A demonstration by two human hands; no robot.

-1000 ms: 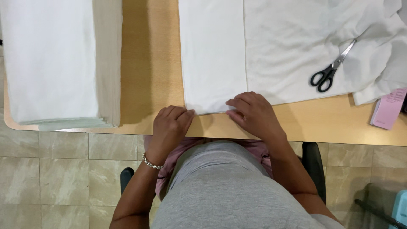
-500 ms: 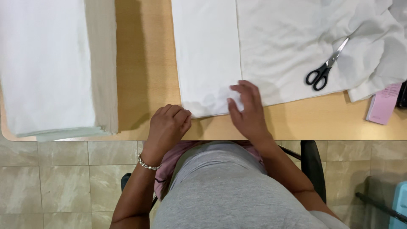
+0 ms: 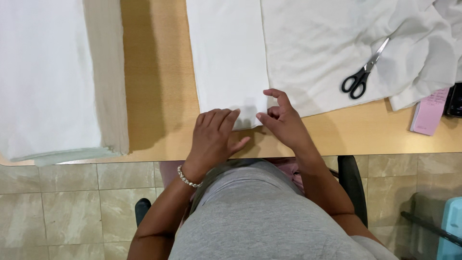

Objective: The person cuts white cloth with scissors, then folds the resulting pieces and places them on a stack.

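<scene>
A folded white cloth [image 3: 226, 58] lies flat on the wooden table [image 3: 159, 96], its near edge by my hands. My left hand [image 3: 214, 139], with a beaded bracelet on the wrist, rests palm down on that near edge with fingers spread. My right hand [image 3: 281, 120] sits at the cloth's near right corner, thumb and fingers curled as if pinching the edge. A larger crumpled white cloth [image 3: 327, 48] spreads to the right, partly under the folded one.
Black-handled scissors [image 3: 363, 72] lie on the crumpled cloth at right. A tall stack of folded white cloths [image 3: 53, 77] fills the table's left side. A pink paper [image 3: 428, 113] lies at the right edge. Tiled floor and a chair base show below.
My left hand has moved up from the table edge onto the cloth's near edge. My right hand has shifted right to the corner and curled its fingers.
</scene>
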